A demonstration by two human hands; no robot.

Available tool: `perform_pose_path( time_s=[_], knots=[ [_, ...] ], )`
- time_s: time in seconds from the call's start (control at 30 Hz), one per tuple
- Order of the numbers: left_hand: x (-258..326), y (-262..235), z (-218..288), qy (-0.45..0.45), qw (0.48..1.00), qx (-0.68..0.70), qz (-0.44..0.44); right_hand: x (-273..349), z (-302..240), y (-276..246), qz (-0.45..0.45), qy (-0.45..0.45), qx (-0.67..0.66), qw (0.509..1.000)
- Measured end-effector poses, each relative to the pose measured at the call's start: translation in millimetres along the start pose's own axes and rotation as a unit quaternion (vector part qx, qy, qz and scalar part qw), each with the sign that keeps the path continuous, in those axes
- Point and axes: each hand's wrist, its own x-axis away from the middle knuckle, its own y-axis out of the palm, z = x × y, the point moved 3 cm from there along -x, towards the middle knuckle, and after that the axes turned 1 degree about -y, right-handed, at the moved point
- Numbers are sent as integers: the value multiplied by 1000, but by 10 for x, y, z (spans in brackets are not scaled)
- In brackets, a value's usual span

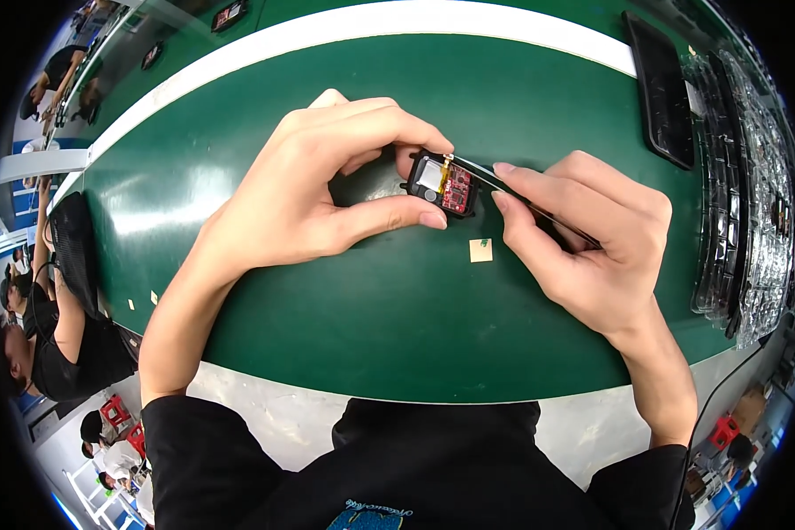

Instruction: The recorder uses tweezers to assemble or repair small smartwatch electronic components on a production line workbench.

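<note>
Between the thumb and fingers of my left hand [336, 181] is a small black device casing [442, 183], opened to show a red circuit board, a silvery square part and yellow tape. My right hand [592, 225] pinches a pair of thin metal tweezers [479, 168]. Their tips reach the casing's upper edge, by the yellow tape; whether they grip anything there is too small to tell. Just below the casing, a small cream square of paper [480, 251] with a green mark lies on the green table.
A black tray [659, 88] lies at the far right, beside stacked clear plastic trays [751, 194]. A white strip [371, 19] crosses the table's far side, with small devices [230, 15] beyond it. At left sit a black mesh item [72, 252] and another person [71, 340].
</note>
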Motion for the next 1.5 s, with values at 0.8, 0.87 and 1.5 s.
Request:
perform_pose_path(
  time_s=[0.8,0.87,1.5],
  knots=[
    [-20,-62,-99,-9,996,68,-61,-20,34,-11,-58,95,-114,987],
    [-25,-63,-97,-5,996,67,-61,-15,40,-5,-62,96,-113,987],
    [-50,-26,-32,50,997,31,-58,19,56,31,-49,85,-109,989]
  ],
)
